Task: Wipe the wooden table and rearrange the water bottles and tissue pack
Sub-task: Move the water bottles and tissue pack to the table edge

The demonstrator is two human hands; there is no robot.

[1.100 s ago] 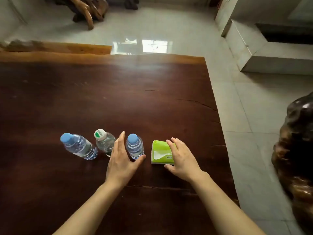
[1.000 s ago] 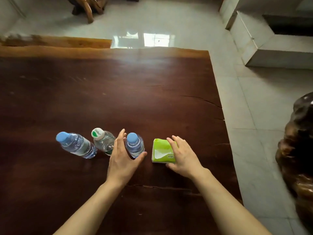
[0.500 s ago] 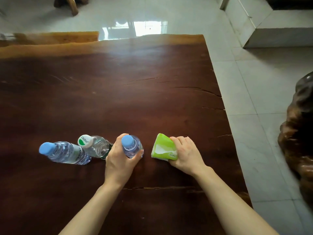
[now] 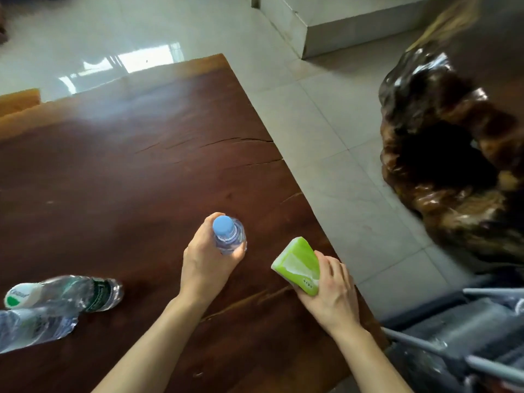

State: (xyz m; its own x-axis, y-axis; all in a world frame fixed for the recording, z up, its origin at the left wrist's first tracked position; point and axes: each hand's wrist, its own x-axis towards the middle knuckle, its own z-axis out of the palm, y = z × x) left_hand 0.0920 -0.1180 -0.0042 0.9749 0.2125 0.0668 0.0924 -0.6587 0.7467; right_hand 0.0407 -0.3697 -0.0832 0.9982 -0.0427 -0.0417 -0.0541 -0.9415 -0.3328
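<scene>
Left hand (image 4: 205, 262) wrapped around blue-capped bottle (image 4: 229, 235) over the desk (image 4: 136, 171) middle, right hand (image 4: 330, 293) closed on green tissue pack (image 4: 297, 262) near the desk's right edge, two more bottles, white-capped bottle (image 4: 68, 293) and clear bottle (image 4: 34, 327), at far left.

Glossy pale tile floor (image 4: 326, 131) — window glare.

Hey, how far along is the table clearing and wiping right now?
Early. In hand: the left hand grips a blue-capped water bottle, and the right hand holds the green tissue pack tilted. Left: two water bottles sit at the wooden table's left, and no cloth is visible for wiping.
</scene>
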